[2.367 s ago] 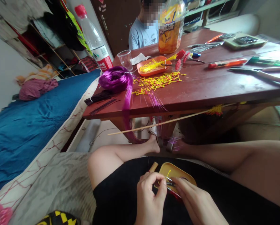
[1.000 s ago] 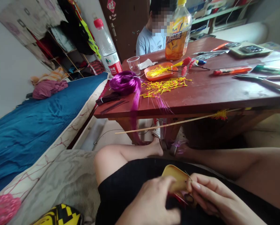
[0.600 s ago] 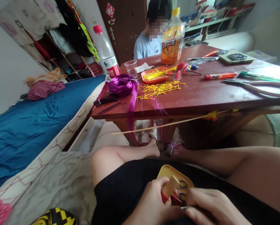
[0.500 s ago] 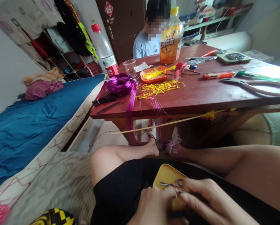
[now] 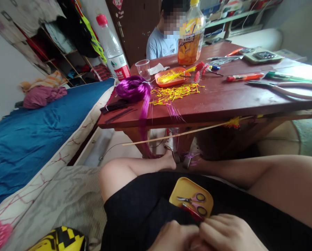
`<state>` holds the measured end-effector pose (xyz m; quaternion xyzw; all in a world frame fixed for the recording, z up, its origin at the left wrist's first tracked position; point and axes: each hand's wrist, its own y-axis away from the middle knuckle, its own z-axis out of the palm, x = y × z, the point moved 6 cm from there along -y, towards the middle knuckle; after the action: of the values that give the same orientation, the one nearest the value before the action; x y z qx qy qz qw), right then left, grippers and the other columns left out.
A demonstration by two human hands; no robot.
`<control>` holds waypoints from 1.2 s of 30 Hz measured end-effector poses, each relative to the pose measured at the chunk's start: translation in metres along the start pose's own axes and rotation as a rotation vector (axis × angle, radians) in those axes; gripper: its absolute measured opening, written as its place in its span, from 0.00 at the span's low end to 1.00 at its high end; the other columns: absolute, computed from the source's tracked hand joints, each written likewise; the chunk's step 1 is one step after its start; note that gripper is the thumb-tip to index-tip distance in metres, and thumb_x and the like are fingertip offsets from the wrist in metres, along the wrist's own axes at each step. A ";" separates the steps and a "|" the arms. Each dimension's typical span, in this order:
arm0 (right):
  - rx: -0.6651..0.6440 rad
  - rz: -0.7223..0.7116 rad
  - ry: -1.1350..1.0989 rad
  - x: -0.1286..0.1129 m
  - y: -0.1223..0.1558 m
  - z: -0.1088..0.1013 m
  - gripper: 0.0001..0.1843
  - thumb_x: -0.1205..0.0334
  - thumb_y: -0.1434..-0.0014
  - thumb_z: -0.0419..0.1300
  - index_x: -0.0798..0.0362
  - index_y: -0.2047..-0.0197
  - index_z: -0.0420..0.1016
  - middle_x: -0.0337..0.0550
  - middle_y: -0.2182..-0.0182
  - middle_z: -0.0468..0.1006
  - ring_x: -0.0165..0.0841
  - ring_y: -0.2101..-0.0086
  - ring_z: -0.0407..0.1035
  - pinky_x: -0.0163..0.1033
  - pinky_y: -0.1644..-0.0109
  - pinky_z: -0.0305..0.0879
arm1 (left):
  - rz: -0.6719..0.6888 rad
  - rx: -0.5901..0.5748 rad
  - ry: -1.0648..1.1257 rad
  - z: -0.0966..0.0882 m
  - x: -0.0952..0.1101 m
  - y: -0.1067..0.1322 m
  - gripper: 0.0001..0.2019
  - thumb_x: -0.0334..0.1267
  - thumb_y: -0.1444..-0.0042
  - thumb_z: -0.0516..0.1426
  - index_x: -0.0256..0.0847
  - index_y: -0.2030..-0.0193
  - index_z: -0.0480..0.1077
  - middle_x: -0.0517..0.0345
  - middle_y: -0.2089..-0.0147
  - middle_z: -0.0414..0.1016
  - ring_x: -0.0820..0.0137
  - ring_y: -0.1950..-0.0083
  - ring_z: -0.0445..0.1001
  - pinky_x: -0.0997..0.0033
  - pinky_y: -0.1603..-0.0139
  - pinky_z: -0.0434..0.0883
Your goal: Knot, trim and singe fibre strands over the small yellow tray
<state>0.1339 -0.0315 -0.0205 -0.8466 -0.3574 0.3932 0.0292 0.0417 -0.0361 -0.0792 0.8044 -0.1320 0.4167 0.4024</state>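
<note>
The left hand (image 5: 175, 237) and the right hand (image 5: 230, 234) lie side by side at the bottom edge of the view, over a lap covered in black cloth (image 5: 135, 216). The fingers of both hands are bent inward and their tips meet between them. The edge of the view cuts them off, so I cannot tell whether they pinch something or only touch each other. Just beyond the fingertips a small yellow plastic tray (image 5: 183, 190) rests on the black cloth. In it lie small scissors with pink ring handles (image 5: 195, 199), their blades pointing toward the left hand's side, and a slim red piece (image 5: 191, 211) lies at the tray's near edge, closest to the hands. Past the tray, bare legs stretch forward. Above them a thin bamboo stick (image 5: 182, 134) runs slantwise under the edge of a red-brown wooden table (image 5: 223, 101), with a yellow-and-red tuft (image 5: 233, 122) toward its right end. On the table, ahead and to the left of the hands, a glossy purple fibre bundle (image 5: 132, 89) spills over the edge. Beside it are scattered thin yellow strips (image 5: 175, 93), an orange tray (image 5: 170, 77) and a clear plastic cup (image 5: 142, 69). Long-handled pliers (image 5: 283, 89) lie far to the right. At the table's far side stand a water bottle with a red cap (image 5: 111, 48) and an orange drink bottle (image 5: 189, 35), and behind them sits another person in a pale blue shirt (image 5: 158, 45). A blue bed cover (image 5: 27, 139) spreads to the left.
</note>
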 end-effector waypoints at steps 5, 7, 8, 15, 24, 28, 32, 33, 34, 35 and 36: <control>-0.177 0.749 -1.099 0.025 0.028 0.051 0.24 0.41 0.49 0.57 0.51 0.79 0.55 0.30 0.85 0.56 0.23 0.83 0.48 0.30 0.81 0.44 | 0.020 -0.159 -0.607 0.026 0.007 0.014 0.12 0.39 0.45 0.53 0.38 0.70 0.76 0.53 0.77 0.75 0.66 0.80 0.71 0.75 0.85 0.50; -0.060 0.863 -1.322 0.027 0.038 0.066 0.26 0.41 0.54 0.61 0.52 0.81 0.55 0.28 0.86 0.53 0.21 0.83 0.44 0.30 0.81 0.41 | 0.022 -0.202 -0.709 0.033 0.007 0.019 0.13 0.40 0.45 0.53 0.37 0.69 0.77 0.48 0.77 0.78 0.61 0.80 0.74 0.75 0.85 0.55; -0.008 0.891 -1.370 0.028 0.042 0.072 0.26 0.42 0.55 0.63 0.53 0.82 0.56 0.27 0.87 0.52 0.20 0.83 0.42 0.29 0.81 0.39 | 0.004 -0.219 -0.744 0.035 0.006 0.021 0.13 0.40 0.45 0.54 0.36 0.69 0.77 0.47 0.78 0.78 0.59 0.81 0.74 0.74 0.85 0.57; 0.176 1.020 -1.442 0.039 0.061 0.095 0.25 0.44 0.53 0.63 0.52 0.82 0.55 0.25 0.92 0.54 0.18 0.88 0.40 0.29 0.86 0.35 | -0.046 -0.278 -0.765 0.043 0.006 0.022 0.12 0.40 0.46 0.54 0.35 0.64 0.76 0.41 0.75 0.78 0.50 0.75 0.77 0.62 0.78 0.70; 0.247 1.087 -1.484 0.051 0.064 0.109 0.24 0.43 0.51 0.60 0.49 0.79 0.53 0.22 0.91 0.52 0.18 0.89 0.36 0.27 0.88 0.34 | 0.117 -0.271 -0.815 0.054 0.014 0.022 0.12 0.42 0.45 0.54 0.39 0.72 0.75 0.52 0.81 0.76 0.63 0.82 0.73 0.75 0.82 0.62; 0.314 1.017 -1.452 0.050 0.060 0.088 0.24 0.43 0.51 0.60 0.50 0.78 0.54 0.23 0.89 0.50 0.19 0.87 0.38 0.27 0.86 0.38 | 0.081 -0.019 -0.375 0.036 0.009 0.023 0.18 0.50 0.46 0.53 0.38 0.76 0.72 0.60 0.86 0.64 0.73 0.85 0.61 0.76 0.83 0.54; 0.463 0.701 -0.864 0.044 0.048 0.035 0.19 0.50 0.44 0.56 0.51 0.78 0.57 0.28 0.85 0.55 0.23 0.84 0.48 0.29 0.82 0.47 | -0.113 0.183 0.533 0.020 -0.009 0.019 0.25 0.63 0.49 0.47 0.42 0.61 0.64 0.70 0.82 0.51 0.79 0.85 0.47 0.78 0.85 0.51; 0.450 0.516 -0.621 0.034 0.040 0.020 0.17 0.55 0.42 0.56 0.51 0.79 0.58 0.29 0.85 0.58 0.23 0.84 0.50 0.29 0.82 0.48 | -0.148 0.203 0.696 0.019 -0.012 0.017 0.26 0.63 0.48 0.45 0.42 0.58 0.62 0.71 0.81 0.51 0.79 0.85 0.47 0.79 0.85 0.51; 0.416 0.321 -0.386 0.020 0.033 0.010 0.15 0.60 0.42 0.55 0.51 0.79 0.59 0.30 0.86 0.60 0.24 0.85 0.52 0.30 0.82 0.49 | -0.160 0.215 0.785 0.018 -0.013 0.015 0.25 0.63 0.47 0.45 0.43 0.57 0.60 0.71 0.80 0.53 0.79 0.85 0.48 0.79 0.85 0.52; 0.367 0.147 -0.188 0.007 0.027 0.004 0.14 0.64 0.42 0.54 0.51 0.79 0.59 0.31 0.87 0.62 0.24 0.86 0.54 0.30 0.82 0.50 | -0.140 0.215 0.800 0.015 -0.012 0.013 0.23 0.61 0.47 0.46 0.42 0.59 0.60 0.70 0.78 0.55 0.79 0.84 0.51 0.79 0.83 0.53; 0.318 0.012 -0.028 -0.004 0.023 0.001 0.14 0.67 0.42 0.53 0.51 0.79 0.60 0.32 0.87 0.64 0.25 0.87 0.56 0.31 0.82 0.51 | -0.089 0.209 0.742 0.012 -0.009 0.011 0.22 0.59 0.47 0.48 0.41 0.62 0.62 0.68 0.77 0.57 0.79 0.81 0.55 0.79 0.81 0.55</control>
<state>0.1451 -0.0513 -0.0266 -0.8278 -0.2860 0.4568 0.1554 0.0366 -0.0534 -0.0838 0.6404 0.1009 0.6727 0.3566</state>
